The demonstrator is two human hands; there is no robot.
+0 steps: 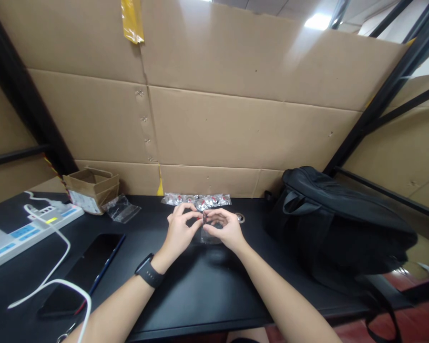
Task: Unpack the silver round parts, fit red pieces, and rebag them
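My left hand (179, 227) and my right hand (226, 227) meet over the middle of the black table. Between their fingertips is a small thin piece, dark with a bit of red (204, 217), too small to name. Both hands are closed in a pinch on it. Beneath them lies clear plastic film (210, 237), partly hidden by the fingers. Just behind, a row of small clear packets (178, 198) with silvery and red parts runs along the cardboard wall. A round metal ring-like piece (240, 217) rests right beside my right hand.
On the left are an opened cardboard box (93, 186), a crumpled clear bag (123, 209), a white power strip (32, 231) with a white cable (62, 238), and a dark phone (84, 271). A black bag (343, 228) fills the right side. Cardboard (214, 128) walls the back.
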